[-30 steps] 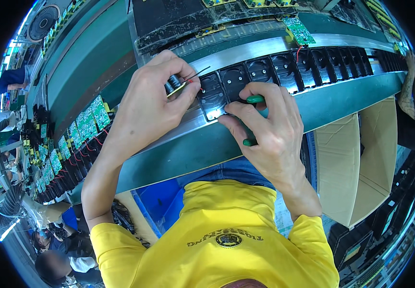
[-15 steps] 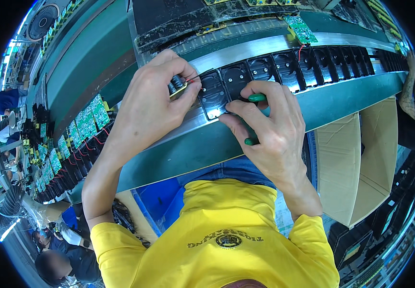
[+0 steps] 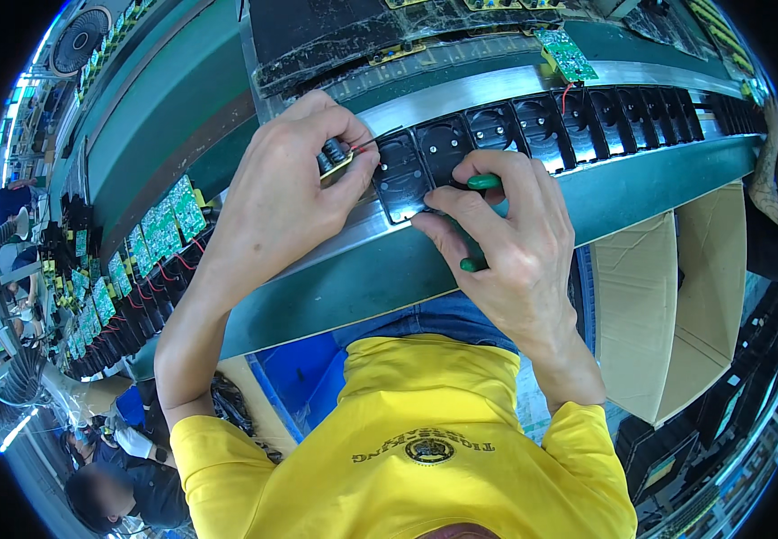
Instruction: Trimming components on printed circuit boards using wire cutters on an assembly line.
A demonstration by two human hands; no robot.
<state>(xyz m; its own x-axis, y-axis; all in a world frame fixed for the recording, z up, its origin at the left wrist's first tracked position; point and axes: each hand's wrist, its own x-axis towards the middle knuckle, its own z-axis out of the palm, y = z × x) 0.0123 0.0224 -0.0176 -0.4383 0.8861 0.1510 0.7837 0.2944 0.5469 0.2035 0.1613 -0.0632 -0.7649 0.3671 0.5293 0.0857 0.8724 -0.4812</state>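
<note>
The person's left hand is clamped, thumb against fingers, on a small circuit board with a yellowish edge and black cylindrical components. This board is held above the left end of the row of casings, tilted, most of its face hidden by the hand. Thin red and black wires run from beside the fingertips toward the nearest open, shallow black plastic casing; their far ends cannot be made out.

The right hand is closed around a hand tool with two green-coated handles, which stand apart. Its working end is hidden. Thumb and forefinger are at the lower right corner of the nearest casing; whether they touch it cannot be told.

Further black plastic casings extend rightward in a row along a bare silvery metal rail. A green printed circuit board with a red wire sits across the rail, above the row. An open brown cardboard box stands to the right, beside the green work surface.
</note>
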